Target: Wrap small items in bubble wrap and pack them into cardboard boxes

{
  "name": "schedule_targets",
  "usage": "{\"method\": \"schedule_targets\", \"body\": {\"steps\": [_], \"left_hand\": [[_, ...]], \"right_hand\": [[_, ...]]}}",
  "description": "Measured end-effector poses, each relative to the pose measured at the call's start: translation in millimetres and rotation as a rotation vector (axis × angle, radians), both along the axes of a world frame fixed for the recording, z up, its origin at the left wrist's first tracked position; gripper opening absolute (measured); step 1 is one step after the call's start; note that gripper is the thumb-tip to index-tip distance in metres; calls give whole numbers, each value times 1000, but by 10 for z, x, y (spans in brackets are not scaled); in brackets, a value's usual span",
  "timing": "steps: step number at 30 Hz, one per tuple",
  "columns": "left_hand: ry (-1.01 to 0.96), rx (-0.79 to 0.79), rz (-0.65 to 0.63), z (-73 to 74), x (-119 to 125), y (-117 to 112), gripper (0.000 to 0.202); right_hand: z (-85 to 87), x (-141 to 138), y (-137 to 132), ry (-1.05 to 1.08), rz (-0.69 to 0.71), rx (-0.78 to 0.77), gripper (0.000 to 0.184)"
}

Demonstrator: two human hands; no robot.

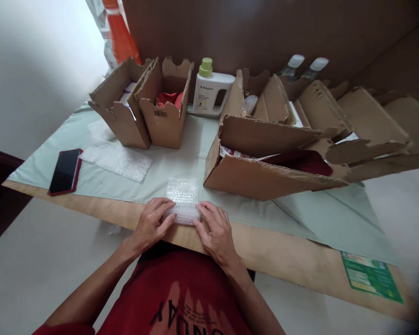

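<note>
A small sheet of clear bubble wrap (183, 194) lies at the near edge of the table (282, 253), its near end rolled or folded into a bundle. My left hand (152, 222) presses that rolled end from the left. My right hand (214, 230) presses it from the right. Both hands have their fingers on the wrap. Whatever is inside the roll is hidden.
A second bubble wrap sheet (117, 160) and a red-cased phone (65, 170) lie at the left. Two open cardboard boxes (143, 107) stand behind them, beside a white bottle with a green cap (209, 90). A large open box (265, 163) and more boxes fill the right.
</note>
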State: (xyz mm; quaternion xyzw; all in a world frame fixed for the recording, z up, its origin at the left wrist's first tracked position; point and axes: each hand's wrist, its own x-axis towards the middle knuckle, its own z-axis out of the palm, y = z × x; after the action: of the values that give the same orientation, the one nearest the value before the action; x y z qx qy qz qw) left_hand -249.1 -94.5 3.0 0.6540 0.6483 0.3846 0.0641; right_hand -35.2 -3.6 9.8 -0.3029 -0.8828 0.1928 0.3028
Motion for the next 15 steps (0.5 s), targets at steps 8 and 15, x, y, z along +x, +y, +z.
{"method": "schedule_targets", "body": {"steps": [8,15], "left_hand": [[-120,-33,179,-50,2,108,26],[-854,-243,333,72,151,-225,49]], "right_hand": [[-127,-162,75,-125,101,58,33],[-116,-158,86,37,-14,-185,25]]}}
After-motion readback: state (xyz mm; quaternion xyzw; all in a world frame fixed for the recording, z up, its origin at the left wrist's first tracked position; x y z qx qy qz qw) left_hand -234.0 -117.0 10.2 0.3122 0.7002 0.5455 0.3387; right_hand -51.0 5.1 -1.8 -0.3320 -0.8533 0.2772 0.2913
